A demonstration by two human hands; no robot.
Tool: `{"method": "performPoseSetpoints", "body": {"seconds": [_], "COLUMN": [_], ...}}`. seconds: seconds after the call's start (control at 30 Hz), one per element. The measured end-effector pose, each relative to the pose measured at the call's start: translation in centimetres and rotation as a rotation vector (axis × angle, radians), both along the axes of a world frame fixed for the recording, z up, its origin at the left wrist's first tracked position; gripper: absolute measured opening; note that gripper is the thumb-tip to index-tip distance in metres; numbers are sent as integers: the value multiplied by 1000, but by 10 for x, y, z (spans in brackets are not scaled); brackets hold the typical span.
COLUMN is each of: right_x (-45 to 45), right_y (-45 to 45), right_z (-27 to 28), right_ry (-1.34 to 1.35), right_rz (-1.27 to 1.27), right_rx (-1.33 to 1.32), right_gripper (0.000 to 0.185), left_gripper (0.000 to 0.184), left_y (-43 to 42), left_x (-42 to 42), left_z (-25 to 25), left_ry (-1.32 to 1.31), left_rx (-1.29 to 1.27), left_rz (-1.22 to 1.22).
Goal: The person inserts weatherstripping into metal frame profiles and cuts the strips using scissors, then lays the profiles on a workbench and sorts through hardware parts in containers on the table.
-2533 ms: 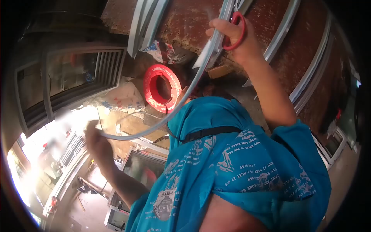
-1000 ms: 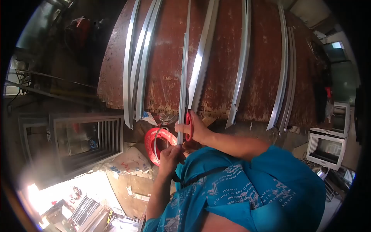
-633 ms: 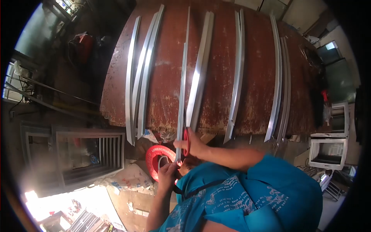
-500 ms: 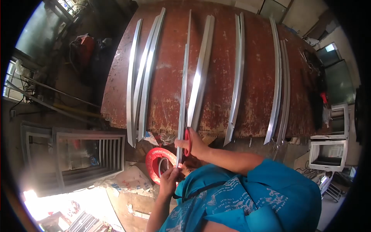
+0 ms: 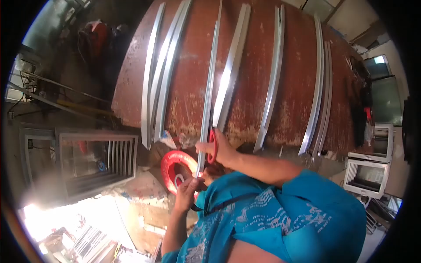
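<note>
My left hand point(image 5: 187, 193) is closed on the near end of a long, thin silvery metal strip point(image 5: 206, 109), pinching it close to my body. The strip runs away from me over the worktable. My right hand point(image 5: 222, 150) is wrapped around red-handled scissors point(image 5: 212, 147), with the thumb side against the strip. A narrow dark blade shows just above the red loop; the rest of the scissors is hidden by my hand and the strip. Just right of the strip lies a wider metal profile point(image 5: 232, 65). Below my hands sits a red ring-shaped roll point(image 5: 169, 164) with white lettering.
Several more metal profiles point(image 5: 272, 79) lie spread lengthwise across the worn red-brown table point(image 5: 197, 65). Framed panels with slats point(image 5: 98, 164) stand at the left. White frames point(image 5: 365, 177) stand at the right. Bright light falls on the floor at lower left.
My view has tilted, so the table and its profiles sit higher in the picture. Both hands keep their grip, with little visible movement along the strip.
</note>
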State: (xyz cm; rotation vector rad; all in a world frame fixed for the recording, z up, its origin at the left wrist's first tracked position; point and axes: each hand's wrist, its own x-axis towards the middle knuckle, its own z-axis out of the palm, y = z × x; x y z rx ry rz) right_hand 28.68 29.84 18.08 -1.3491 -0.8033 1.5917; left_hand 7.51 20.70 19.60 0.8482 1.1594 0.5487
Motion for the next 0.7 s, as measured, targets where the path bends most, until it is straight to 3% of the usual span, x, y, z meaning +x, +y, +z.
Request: {"method": "performPoseSetpoints", "body": {"seconds": [0.17, 0.2, 0.3, 0.37, 0.57, 0.7], "right_x": [-7, -9, -9, -5, -11, -9], "right_y": [-5, -8, -7, -4, -9, -7], "right_z": [-24, -27, -10, -10, -11, -14], "right_ry": [-68, -54, 83, -30, 64, -43], "right_rz": [8, 1, 46, 80, 29, 92], "right_rx": [63, 67, 35, -32, -32, 6], "right_gripper": [36, 35, 36, 36, 39, 40], "left_gripper": [42, 41, 36, 38, 35, 36], "left_y": [-18, -10, 11, 17, -23, 10], "left_x": [-23, -8, 19, 24, -26, 17], "left_z": [7, 18, 14, 31, 12, 31], "left_ry": [123, 161, 254, 142, 151, 347], "left_rx": [-89, -70, 67, -28, -191, -107], "left_rz": [-22, 65, 21, 45, 8, 66]}}
